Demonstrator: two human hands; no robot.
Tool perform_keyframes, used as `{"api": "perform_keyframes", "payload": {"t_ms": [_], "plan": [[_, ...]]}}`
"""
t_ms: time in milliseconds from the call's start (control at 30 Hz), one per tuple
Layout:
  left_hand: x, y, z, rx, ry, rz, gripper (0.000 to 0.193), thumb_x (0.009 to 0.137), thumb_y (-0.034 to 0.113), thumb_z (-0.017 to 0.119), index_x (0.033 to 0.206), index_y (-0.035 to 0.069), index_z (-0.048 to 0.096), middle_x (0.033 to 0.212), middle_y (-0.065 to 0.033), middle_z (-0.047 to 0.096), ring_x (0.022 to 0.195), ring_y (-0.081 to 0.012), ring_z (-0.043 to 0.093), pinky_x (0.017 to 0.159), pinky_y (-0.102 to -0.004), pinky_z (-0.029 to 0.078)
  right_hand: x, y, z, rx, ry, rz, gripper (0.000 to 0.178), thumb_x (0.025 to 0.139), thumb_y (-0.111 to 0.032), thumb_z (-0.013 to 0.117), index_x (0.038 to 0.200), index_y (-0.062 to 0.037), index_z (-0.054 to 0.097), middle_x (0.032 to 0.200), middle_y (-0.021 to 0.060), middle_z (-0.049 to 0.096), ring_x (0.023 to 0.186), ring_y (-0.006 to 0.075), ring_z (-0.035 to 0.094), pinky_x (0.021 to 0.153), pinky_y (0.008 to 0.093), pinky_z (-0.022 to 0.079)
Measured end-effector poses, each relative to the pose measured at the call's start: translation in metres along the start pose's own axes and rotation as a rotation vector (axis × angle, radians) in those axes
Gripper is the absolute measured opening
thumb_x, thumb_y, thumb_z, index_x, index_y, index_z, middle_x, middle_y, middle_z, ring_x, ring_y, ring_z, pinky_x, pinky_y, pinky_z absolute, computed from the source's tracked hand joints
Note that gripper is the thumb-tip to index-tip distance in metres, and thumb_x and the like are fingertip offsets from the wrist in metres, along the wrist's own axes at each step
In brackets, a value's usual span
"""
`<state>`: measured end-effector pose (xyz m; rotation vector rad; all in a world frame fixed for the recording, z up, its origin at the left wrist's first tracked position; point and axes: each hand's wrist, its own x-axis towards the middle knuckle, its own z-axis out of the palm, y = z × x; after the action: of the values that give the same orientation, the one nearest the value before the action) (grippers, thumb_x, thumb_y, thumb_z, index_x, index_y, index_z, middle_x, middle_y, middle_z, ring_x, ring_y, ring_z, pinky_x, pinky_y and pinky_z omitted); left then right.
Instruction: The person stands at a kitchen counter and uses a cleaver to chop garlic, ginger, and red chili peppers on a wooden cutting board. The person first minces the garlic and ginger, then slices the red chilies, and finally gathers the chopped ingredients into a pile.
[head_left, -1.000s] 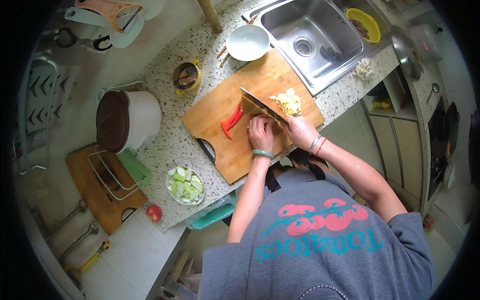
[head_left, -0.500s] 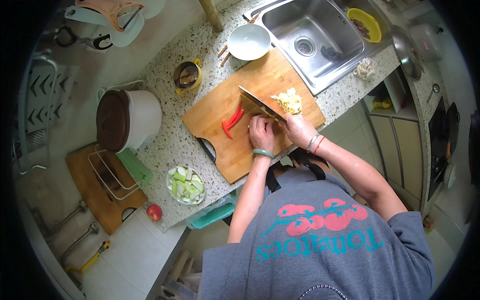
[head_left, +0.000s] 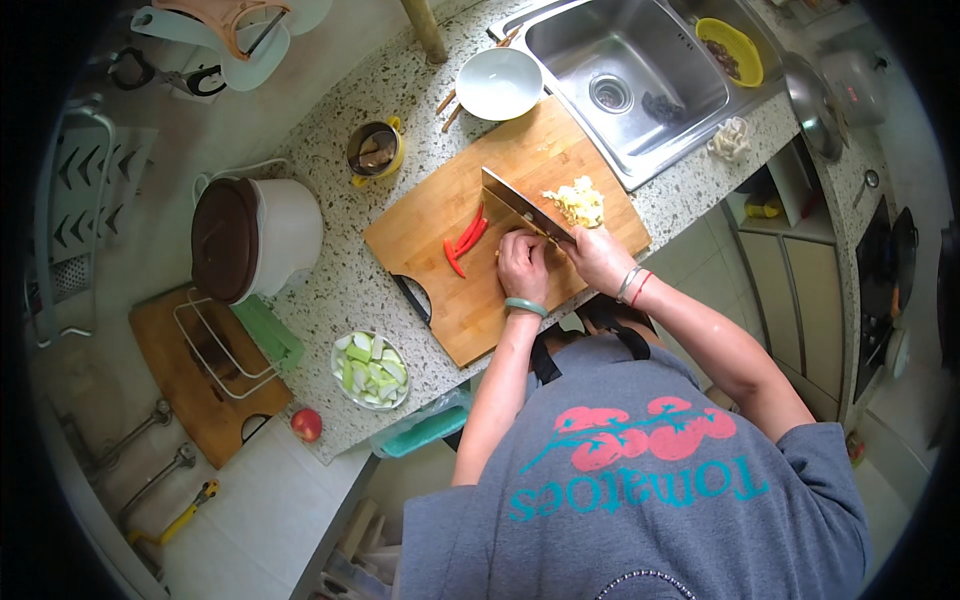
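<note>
My right hand grips a broad-bladed kitchen knife, its blade slanting up and left over the wooden cutting board. Close against the blade, my left hand has its fingers curled down on the board. A small pale piece shows by its fingertips, but what they hold is mostly hidden. Pale yellow chopped bits lie heaped on the blade's right side. Red chilies rest left of my left hand.
A white bowl sits at the board's far corner, by the steel sink. Left of the board stand a yellow-handled cup, a white pot with a brown lid and a bowl of cut green vegetable. An apple lies near the counter edge.
The knife's far end has tilted up slightly, so more of the blade's side shows. Both hands stay in nearly the same place.
</note>
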<state>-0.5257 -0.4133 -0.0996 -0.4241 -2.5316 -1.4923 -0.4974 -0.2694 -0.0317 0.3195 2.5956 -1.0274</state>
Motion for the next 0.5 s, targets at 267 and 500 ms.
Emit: {"api": "perform_keyframes", "payload": {"t_ms": [267,500], "plan": [[0.001,-0.004,-0.002,0.026,-0.019,0.028,0.01,0.08,-0.001,0.067,0.08,0.002,0.058,0.088,-0.0137,0.061,0.083,-0.0322,0.06,0.076,-0.04,0.048,0.004,0.0,0.004,0.11,0.084,-0.039,0.029,0.094,-0.025,0.056,0.091,0.0018,0.065,0.083,0.0286,0.064,0.083,0.0453,0.064,0.072,0.0514,0.051],[0.0,0.0,-0.003,0.001,-0.026,-0.014,0.008,0.08,0.001,0.066,0.083,0.003,0.058,0.092,-0.0137,0.06,0.088,-0.0334,0.06,0.077,-0.0416,0.05,0.0,-0.003,-0.011,0.157,0.002,-0.033,0.028,0.095,-0.024,0.056,0.099,0.0012,0.067,0.086,0.0287,0.064,0.086,0.0443,0.064,0.074,0.0489,0.051]]}}
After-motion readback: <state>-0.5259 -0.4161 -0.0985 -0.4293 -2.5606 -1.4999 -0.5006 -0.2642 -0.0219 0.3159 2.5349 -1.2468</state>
